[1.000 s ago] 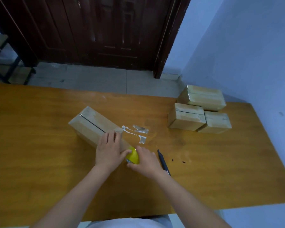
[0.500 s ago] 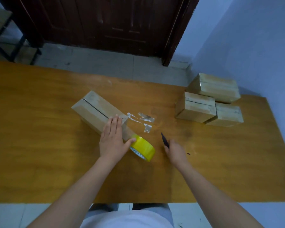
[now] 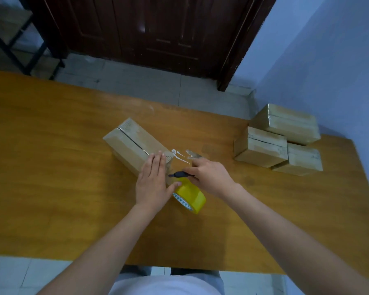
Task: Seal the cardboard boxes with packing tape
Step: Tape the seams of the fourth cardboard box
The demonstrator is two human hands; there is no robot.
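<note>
Orange tabletop [image 3: 51,167] carries the light, stiff box [image 3: 134,146], easily shifted, so my left hand [image 3: 152,184] presses flat on its near end while my right hand [image 3: 209,174] pinches a dark cutter [image 3: 179,174] above the tape roll [image 3: 190,196].

A yellow tape roll [image 3: 191,196] with a white-and-blue triangle-patterned core, tan cardboard boxes [image 3: 261,150], and an orange-brown table [image 3: 51,177] are seen.
</note>
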